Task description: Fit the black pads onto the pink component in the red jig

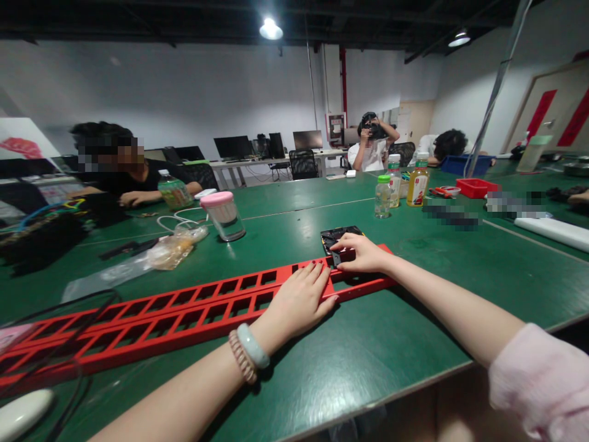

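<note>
Two bare forearms, left hand (301, 298) with dark red nail polish, pale green bangle (253, 345) and pink beaded bracelet (240, 357) at the left wrist, right hand (361, 253) with matching polish, light pink sleeve (538, 380) on the right upper arm

We see a red rack (184, 310) with a smooth, painted metal look, lying on a table (391, 344) of matt green board, faintly scuffed. Our jar (226, 216) looks like clear glass under a glossy pink plastic lid.
</note>
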Demonstrator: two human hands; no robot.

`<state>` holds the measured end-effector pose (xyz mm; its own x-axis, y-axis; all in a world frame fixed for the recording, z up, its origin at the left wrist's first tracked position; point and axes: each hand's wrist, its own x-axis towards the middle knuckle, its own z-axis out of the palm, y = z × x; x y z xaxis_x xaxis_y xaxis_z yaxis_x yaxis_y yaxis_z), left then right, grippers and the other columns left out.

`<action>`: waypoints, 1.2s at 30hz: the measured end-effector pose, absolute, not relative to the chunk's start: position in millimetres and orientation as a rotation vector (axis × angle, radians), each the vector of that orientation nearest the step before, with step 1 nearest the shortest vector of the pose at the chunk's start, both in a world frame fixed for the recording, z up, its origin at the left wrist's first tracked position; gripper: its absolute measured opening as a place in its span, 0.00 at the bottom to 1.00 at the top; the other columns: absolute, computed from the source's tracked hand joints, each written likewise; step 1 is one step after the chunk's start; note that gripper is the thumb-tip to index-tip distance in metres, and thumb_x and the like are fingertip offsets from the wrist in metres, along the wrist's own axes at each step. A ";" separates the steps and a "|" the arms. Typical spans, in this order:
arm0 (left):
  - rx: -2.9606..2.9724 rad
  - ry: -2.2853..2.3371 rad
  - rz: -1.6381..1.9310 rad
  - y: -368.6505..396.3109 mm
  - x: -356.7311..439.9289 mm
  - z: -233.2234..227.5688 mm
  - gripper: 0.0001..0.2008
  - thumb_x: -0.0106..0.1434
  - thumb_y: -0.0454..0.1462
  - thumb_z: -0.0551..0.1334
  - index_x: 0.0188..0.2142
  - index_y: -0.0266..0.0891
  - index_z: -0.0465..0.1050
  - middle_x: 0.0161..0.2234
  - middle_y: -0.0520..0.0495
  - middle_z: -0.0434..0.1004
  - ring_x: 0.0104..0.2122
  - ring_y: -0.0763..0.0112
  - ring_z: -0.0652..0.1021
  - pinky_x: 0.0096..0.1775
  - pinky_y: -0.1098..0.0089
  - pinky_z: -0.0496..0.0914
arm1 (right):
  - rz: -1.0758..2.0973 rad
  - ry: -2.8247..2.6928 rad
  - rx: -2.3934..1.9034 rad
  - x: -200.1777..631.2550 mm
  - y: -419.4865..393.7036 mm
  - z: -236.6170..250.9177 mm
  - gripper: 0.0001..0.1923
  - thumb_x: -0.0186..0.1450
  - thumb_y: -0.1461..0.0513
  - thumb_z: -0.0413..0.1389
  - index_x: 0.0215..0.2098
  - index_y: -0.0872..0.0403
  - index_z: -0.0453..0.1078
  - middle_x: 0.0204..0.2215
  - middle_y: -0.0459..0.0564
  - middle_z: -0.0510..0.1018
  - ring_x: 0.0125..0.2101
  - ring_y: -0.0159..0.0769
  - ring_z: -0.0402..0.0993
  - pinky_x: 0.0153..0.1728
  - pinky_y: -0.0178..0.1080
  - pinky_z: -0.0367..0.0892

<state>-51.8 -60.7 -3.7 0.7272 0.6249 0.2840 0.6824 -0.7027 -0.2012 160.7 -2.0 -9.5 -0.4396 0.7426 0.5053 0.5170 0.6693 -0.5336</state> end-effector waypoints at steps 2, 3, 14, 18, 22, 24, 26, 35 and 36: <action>-2.639 -1.030 -0.270 -60.5 -51.4 -3.2 0.28 0.64 0.49 0.48 0.57 0.32 0.58 0.56 0.35 0.62 0.56 0.58 0.63 0.57 0.58 0.56 | 0.384 -2.156 -0.961 161.2 -1.1 -9.5 0.21 0.50 0.64 0.61 0.44 0.55 0.72 0.37 0.50 0.71 0.37 0.33 0.70 0.40 0.38 0.65; -2.639 -1.034 -0.266 -60.3 -51.3 -2.9 0.28 0.64 0.49 0.48 0.57 0.32 0.58 0.55 0.35 0.62 0.56 0.58 0.63 0.57 0.58 0.56 | 0.382 -2.167 -0.956 161.6 -0.4 -9.6 0.21 0.50 0.63 0.61 0.44 0.55 0.72 0.37 0.50 0.71 0.36 0.33 0.70 0.40 0.38 0.65; -2.635 -1.042 -0.237 -59.9 -51.3 -3.1 0.29 0.64 0.50 0.47 0.57 0.32 0.57 0.56 0.35 0.61 0.56 0.57 0.63 0.57 0.58 0.55 | 0.402 -2.237 -0.894 163.4 4.1 -11.6 0.21 0.53 0.61 0.59 0.46 0.56 0.71 0.39 0.51 0.74 0.39 0.34 0.71 0.43 0.38 0.65; -2.637 -1.051 -0.219 -60.0 -51.2 -2.9 0.29 0.64 0.50 0.46 0.57 0.32 0.57 0.56 0.35 0.60 0.57 0.57 0.62 0.57 0.57 0.55 | 0.407 -2.286 -0.861 164.5 4.5 -10.0 0.21 0.55 0.61 0.58 0.47 0.57 0.71 0.41 0.53 0.74 0.41 0.35 0.71 0.44 0.38 0.65; -2.636 -1.052 -0.219 -60.3 -51.4 -2.4 0.29 0.64 0.50 0.46 0.57 0.32 0.57 0.56 0.35 0.61 0.57 0.57 0.62 0.57 0.57 0.56 | 0.415 -2.287 -0.875 165.5 5.7 -9.6 0.21 0.55 0.59 0.58 0.47 0.57 0.71 0.42 0.53 0.74 0.42 0.36 0.71 0.45 0.38 0.65; -2.636 -1.046 -0.234 -60.1 -51.6 -2.7 0.29 0.64 0.50 0.47 0.57 0.32 0.58 0.56 0.35 0.61 0.56 0.56 0.63 0.56 0.57 0.56 | 0.420 -2.285 -0.883 165.9 6.4 -9.9 0.21 0.56 0.59 0.58 0.47 0.57 0.71 0.42 0.53 0.75 0.42 0.36 0.71 0.45 0.39 0.64; -2.635 -1.036 -0.248 -59.6 -51.7 -3.0 0.29 0.64 0.50 0.47 0.57 0.32 0.58 0.56 0.35 0.62 0.56 0.56 0.63 0.56 0.57 0.57 | 0.420 -2.286 -0.878 166.3 7.3 -10.5 0.21 0.56 0.59 0.58 0.47 0.57 0.71 0.42 0.54 0.75 0.43 0.37 0.71 0.46 0.39 0.64; -2.622 -1.004 -0.234 -58.1 -51.1 -2.5 0.29 0.64 0.50 0.47 0.56 0.31 0.58 0.55 0.35 0.63 0.55 0.56 0.64 0.56 0.58 0.58 | 0.384 -2.317 -0.861 167.7 8.9 -10.5 0.20 0.57 0.59 0.58 0.46 0.58 0.71 0.42 0.55 0.75 0.43 0.38 0.71 0.47 0.39 0.64; -2.623 -1.006 -0.233 -58.3 -51.2 -2.6 0.29 0.64 0.50 0.47 0.56 0.31 0.58 0.55 0.35 0.63 0.55 0.56 0.64 0.56 0.58 0.58 | 0.372 -2.329 -0.864 167.3 7.9 -9.6 0.20 0.57 0.59 0.57 0.46 0.59 0.71 0.43 0.56 0.75 0.43 0.38 0.71 0.47 0.39 0.64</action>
<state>-51.2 -58.3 -2.6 0.7385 0.6211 0.2625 0.6733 -0.7003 -0.2372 167.3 7.9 -9.6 -0.5945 0.6639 0.4537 0.4896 0.7464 -0.4507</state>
